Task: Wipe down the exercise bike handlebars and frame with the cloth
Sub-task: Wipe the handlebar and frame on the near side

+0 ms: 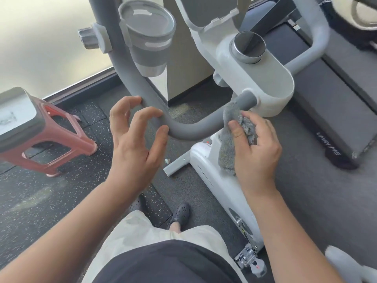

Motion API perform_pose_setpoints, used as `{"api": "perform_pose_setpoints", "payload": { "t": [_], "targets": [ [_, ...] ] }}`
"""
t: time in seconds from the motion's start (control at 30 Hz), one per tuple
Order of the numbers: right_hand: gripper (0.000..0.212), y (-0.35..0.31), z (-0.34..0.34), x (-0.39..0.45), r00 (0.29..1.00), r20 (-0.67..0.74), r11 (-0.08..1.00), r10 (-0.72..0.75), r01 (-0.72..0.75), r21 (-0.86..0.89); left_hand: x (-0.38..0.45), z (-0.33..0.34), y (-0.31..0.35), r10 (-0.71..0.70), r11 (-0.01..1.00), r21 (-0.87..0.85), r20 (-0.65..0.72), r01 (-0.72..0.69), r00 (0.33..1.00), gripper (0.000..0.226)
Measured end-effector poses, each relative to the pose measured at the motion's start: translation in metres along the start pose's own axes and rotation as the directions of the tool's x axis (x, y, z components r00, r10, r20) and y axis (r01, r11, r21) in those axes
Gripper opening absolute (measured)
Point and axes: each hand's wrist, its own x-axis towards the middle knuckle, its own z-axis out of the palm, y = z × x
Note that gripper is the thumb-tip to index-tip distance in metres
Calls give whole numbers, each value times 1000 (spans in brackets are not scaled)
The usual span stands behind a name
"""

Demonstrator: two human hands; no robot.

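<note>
The exercise bike's grey padded handlebar (189, 130) curves from the upper left down to the white stem housing (271, 84). My right hand (257, 150) grips a grey fluffy cloth (228, 148) and holds it against the bar just below the housing. My left hand (134, 139) hovers at the bar's bend with fingers spread and loosely curled, the fingertips at or just touching the padding and gripping nothing. The white bike frame (220, 186) runs down beneath the cloth toward a metal pedal (251, 262).
A grey cup holder (149, 37) is clipped to the left bar. A red stool (47, 139) stands on the speckled floor at left. A black treadmill (330, 111) lies at right. My foot in a dark shoe (180, 215) is below the bar.
</note>
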Motion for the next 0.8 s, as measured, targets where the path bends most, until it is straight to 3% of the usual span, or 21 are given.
{"api": "perform_pose_setpoints", "payload": {
  "t": [0.17,0.47,0.67,0.8],
  "targets": [
    [27,20,-2,27,986,-82,990,143,-140,33,0,-2,0,-10,1000,18,-8,10,1000,23],
    [28,8,17,-11,992,-92,992,87,-79,97,-1,0,0,-6,1000,15,-19,6,1000,22],
    [28,21,11,24,973,-180,988,145,-133,78,-2,1,0,-8,1000,13,-25,9,1000,22],
    [29,10,24,-2,960,-162,960,226,-192,202,-1,-1,0,-8,1000,24,-26,9,1000,22]
  ]
}}
